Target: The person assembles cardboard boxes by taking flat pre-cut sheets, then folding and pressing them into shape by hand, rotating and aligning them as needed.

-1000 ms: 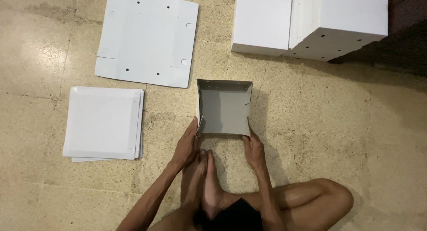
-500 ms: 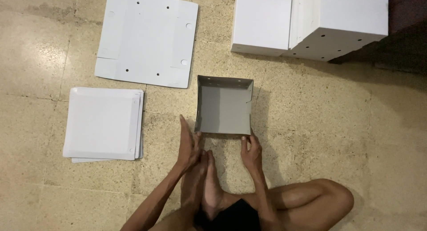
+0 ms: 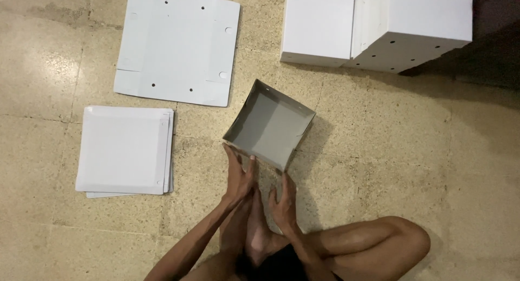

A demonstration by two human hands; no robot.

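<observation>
Turning the open grey-lined cardboard box (image 3: 269, 124) on the speckled stone floor (image 3: 379, 151), the person is sitting cross-legged with the box directly ahead of the knees, one corner pointing toward the body. The left hand (image 3: 238, 175) is touching the near-left wall of the box with fingers held straight and close together, flat against the board, not pinching it. The right hand (image 3: 283, 202) is hovering just short of the near corner, fingers loosely spread, gripping nothing.

For a clean result, the flat hand is best kept low on the wall, near the base fold, so that the thin board is not bowing inward. The right hand is best brought onto the adjoining wall, so both sides of the corner are being supported evenly while the box is being squared.

A flat punched cardboard blank (image 3: 176, 43) and a stack of white sheets (image 3: 124, 148) are lying to the left, well apart. Finished white boxes (image 3: 379, 26) are standing beyond.
</observation>
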